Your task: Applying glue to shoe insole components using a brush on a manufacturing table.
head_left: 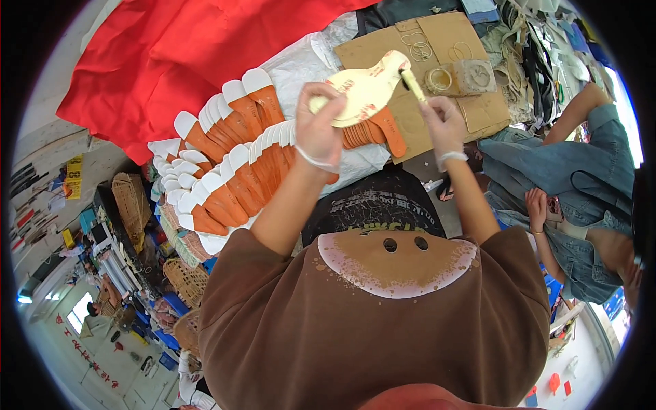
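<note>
Above the white-covered worktable [311,58], out in front of my chest, my left hand [318,128] is curled tight around the heel end of a cream-coloured insole [365,87], pinching it between thumb and fingers so that it stands off the table with its broad forepart pointing away to the right; the face of the insole turned to me carries pale red marks; my right hand [443,123] is closed in a pen-like pinch on a small brush with a yellowish handle [413,85], whose tip sits against the far rim of the insole; both hands wear thin, clear gloves bunched at the wrists; just under the raised insole a small fan of orange pieces [372,131] lies on the table, and to my left long overlapping rows of orange-and-white insoles [229,164] spread across the white covering; beyond them a red cloth [178,48] drapes the far left of the table; a sheet of brown cardboard [437,48] lies to the right of the insole, with a round glue pot [441,79] on it just beside the brush; another person in denim [567,178] sits at my right, well apart from my hands.
</note>
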`<state>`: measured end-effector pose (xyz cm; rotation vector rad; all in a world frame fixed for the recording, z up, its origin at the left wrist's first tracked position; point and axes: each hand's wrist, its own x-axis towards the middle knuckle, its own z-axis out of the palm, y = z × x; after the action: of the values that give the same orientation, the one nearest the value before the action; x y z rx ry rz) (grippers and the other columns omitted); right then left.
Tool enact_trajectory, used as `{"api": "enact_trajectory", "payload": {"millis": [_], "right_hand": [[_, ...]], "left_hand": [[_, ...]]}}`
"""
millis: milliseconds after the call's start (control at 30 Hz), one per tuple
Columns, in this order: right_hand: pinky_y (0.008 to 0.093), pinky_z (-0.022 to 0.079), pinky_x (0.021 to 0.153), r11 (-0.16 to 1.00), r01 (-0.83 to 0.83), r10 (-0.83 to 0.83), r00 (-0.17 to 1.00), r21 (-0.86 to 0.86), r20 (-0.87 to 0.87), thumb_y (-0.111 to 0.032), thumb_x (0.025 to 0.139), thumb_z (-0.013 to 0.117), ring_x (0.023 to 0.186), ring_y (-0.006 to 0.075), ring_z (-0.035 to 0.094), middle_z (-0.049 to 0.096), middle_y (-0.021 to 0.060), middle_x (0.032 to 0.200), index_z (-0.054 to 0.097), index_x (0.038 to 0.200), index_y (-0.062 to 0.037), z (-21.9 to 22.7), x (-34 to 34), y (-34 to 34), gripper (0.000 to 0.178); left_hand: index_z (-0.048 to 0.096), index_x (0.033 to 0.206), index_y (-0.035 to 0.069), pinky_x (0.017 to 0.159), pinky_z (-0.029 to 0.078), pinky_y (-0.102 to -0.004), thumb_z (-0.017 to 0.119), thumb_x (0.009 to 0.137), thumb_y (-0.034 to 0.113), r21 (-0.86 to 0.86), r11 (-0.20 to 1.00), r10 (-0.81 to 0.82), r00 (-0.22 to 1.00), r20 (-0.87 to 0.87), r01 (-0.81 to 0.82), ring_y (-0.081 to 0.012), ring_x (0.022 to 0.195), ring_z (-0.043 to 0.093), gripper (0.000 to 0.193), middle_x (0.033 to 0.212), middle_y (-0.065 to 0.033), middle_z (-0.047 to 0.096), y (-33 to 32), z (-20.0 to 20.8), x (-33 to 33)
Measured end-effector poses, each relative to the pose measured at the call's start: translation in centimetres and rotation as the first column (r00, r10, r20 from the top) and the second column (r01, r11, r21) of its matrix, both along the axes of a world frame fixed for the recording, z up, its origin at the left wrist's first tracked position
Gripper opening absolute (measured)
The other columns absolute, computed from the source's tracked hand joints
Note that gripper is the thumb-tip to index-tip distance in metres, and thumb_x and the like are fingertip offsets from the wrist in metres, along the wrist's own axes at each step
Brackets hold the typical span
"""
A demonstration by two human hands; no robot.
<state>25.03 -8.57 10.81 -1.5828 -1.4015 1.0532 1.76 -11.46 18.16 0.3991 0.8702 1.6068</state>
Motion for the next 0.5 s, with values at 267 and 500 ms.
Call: {"api": "enact_trajectory", "payload": {"millis": [267, 500], "right_hand": [[0.0282, 0.045, 0.057, 0.824, -0.373, 0.395, 0.918, 0.427, 0.041, -0.014, 0.082, 0.074, 0.060, 0.0174, 0.057, 0.061, 0.0081, 0.074, 0.068, 0.095, -0.0049, 4.1, -2.1, -3.5, 0.016], [0.0235, 0.044, 0.072, 0.980, -0.196, 0.187, 0.961, -0.025, -0.205, -0.019, 0.086, 0.069, 0.079, 0.0077, 0.050, 0.055, -0.0003, 0.088, 0.059, 0.106, -0.0040, 7.5, -3.0, -0.8, 0.027]], "left_hand": [[0.049, 0.094, 0.006, 0.091, 0.050, -0.0330, 0.059, 0.086, -0.008, 0.021, 0.994, 0.111, 0.994, 0.013, -0.111, -0.0177, 0.097, 0.058, 0.019, 0.099, -0.0065, 0.055, -0.1, -0.6, 1.1], [0.044, 0.105, 0.008, 0.088, 0.046, -0.0273, 0.056, 0.093, 0.003, 0.003, 0.989, 0.139, 0.908, -0.395, -0.150, -0.0123, 0.097, 0.053, 0.018, 0.102, -0.0055, 0.052, 0.1, -0.7, 2.2]]}}
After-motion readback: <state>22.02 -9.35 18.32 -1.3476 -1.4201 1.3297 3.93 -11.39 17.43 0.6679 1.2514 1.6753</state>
